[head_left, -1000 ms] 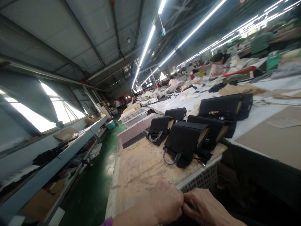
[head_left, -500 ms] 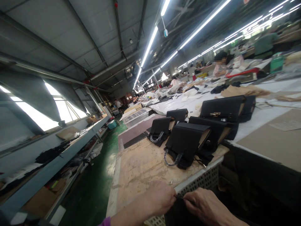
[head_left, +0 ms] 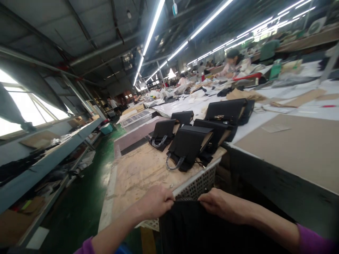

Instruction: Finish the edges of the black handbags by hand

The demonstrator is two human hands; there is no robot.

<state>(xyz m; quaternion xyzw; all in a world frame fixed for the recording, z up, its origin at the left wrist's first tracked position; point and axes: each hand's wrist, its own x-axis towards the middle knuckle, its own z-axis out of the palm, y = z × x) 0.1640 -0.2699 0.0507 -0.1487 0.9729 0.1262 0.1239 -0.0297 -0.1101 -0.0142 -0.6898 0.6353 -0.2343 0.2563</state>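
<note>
Open way: over the wooden board (head_left: 132, 169), left of black bags (head_left: 188, 143).
Obstacles: bags ahead; held black material (head_left: 194, 225) nearest, low.

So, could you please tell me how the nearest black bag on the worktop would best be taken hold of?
Probably by its arched handle, coming from the near left: that loop sticks out from the bag on that side, leaving a visible opening. The left hand looks nearest, but it grips dark material.

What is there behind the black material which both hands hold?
Beyond the top edge of the black material, between the left hand and right hand, a perforated crate shows partly. What the material covers cannot be seen.
</note>
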